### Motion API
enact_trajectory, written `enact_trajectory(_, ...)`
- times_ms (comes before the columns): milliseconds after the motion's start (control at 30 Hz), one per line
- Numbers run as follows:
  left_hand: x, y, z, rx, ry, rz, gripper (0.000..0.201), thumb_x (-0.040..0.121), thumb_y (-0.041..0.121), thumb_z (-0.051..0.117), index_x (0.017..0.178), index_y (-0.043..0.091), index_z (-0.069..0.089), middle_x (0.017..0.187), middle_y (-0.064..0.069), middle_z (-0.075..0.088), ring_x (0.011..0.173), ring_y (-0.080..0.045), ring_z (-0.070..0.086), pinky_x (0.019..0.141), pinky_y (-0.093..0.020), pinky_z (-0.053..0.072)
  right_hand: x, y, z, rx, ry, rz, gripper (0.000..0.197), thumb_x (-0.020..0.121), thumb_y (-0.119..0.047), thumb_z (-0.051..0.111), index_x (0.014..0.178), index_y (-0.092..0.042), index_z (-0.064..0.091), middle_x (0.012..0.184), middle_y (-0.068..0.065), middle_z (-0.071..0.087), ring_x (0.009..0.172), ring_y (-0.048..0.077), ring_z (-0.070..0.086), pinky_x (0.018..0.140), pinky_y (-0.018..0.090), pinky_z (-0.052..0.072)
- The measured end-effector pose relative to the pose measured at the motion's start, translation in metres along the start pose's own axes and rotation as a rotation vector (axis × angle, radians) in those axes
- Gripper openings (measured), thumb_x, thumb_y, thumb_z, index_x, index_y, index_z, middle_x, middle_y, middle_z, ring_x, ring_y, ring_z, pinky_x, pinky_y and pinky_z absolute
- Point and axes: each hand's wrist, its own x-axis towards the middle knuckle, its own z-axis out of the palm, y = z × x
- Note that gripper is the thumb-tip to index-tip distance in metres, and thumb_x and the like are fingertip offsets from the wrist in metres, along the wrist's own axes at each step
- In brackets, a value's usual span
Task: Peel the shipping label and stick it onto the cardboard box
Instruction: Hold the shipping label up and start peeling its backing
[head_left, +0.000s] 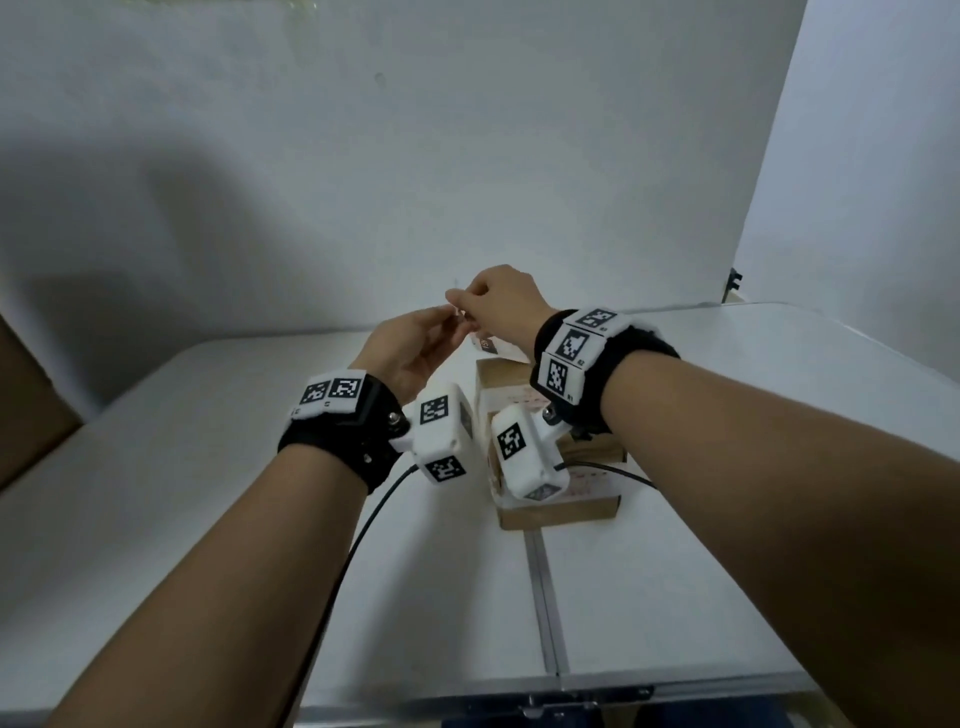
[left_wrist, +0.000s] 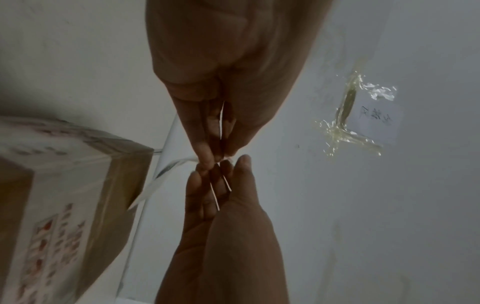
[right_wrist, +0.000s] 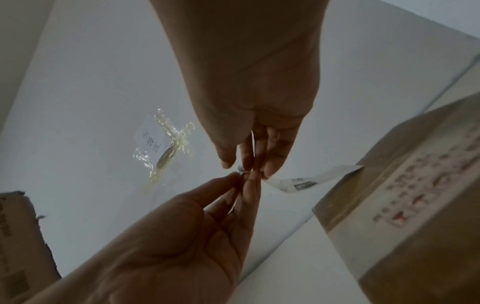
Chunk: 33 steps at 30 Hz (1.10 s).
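Note:
The cardboard box (head_left: 561, 512) with red print on a white panel stands on the table, below my wrists. Above its far end, both hands meet fingertip to fingertip. My right hand (head_left: 462, 306) pinches the top corner of the white shipping label (head_left: 491, 344), which hangs down toward the box. My left hand (head_left: 448, 318) pinches the same corner from the left. In the left wrist view, thin white paper edges show between the fingers of both hands, and the label (left_wrist: 166, 172) trails off toward the box (left_wrist: 64, 185). The right wrist view shows the label (right_wrist: 311, 181) curling toward the box (right_wrist: 402, 205).
The white table (head_left: 208, 493) has a seam (head_left: 540, 597) running toward me. A large brown carton (head_left: 26, 405) stands at the left edge. A white wall rises behind, with a taped paper scrap (left_wrist: 350, 123). A black cable (head_left: 363, 530) trails from my left wrist.

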Motion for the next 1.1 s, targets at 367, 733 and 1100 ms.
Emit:
enact_trajectory(367, -0.002, -0.002, 0.007, 0.536, 0.014, 0.222, 0.008, 0.084, 0.009, 0.063, 0.084, 0.001, 0.063, 0.075, -0.009, 0.063, 0.071, -0.017, 0.068, 0.069, -0.021, 0.056, 0.000, 0.018, 0.002, 0.511, -0.068, 0.217, 0.022, 0.093, -0.018, 0.061, 0.073, -0.013, 0.055, 0.089, 0.010, 0.065, 0.069, 0.015, 0.062, 0.055, 0.021, 0.048)
enact_trajectory(733, 0.004, -0.003, -0.006, 0.492, 0.201, 0.167, 0.018, 0.089, 0.008, 0.050, 0.071, 0.007, 0.053, 0.063, -0.004, 0.052, 0.052, -0.010, 0.052, 0.045, -0.014, 0.047, -0.010, 0.031, -0.007, 0.644, -0.095, 0.282, 0.021, 0.096, -0.009, 0.058, 0.076, -0.006, 0.052, 0.067, 0.010, 0.055, 0.057, 0.013, 0.052, 0.057, 0.021, 0.048)
enact_trajectory(1100, 0.001, 0.003, 0.001, 0.699, 0.032, 0.173, 0.026, 0.089, 0.025, 0.061, 0.105, 0.004, 0.058, 0.080, -0.007, 0.061, 0.069, -0.018, 0.061, 0.071, -0.025, 0.055, -0.019, 0.033, -0.002, 0.570, -0.148, 0.258, 0.012, 0.095, -0.012, 0.057, 0.083, -0.009, 0.055, 0.071, 0.007, 0.059, 0.060, 0.013, 0.059, 0.083, 0.033, 0.056)
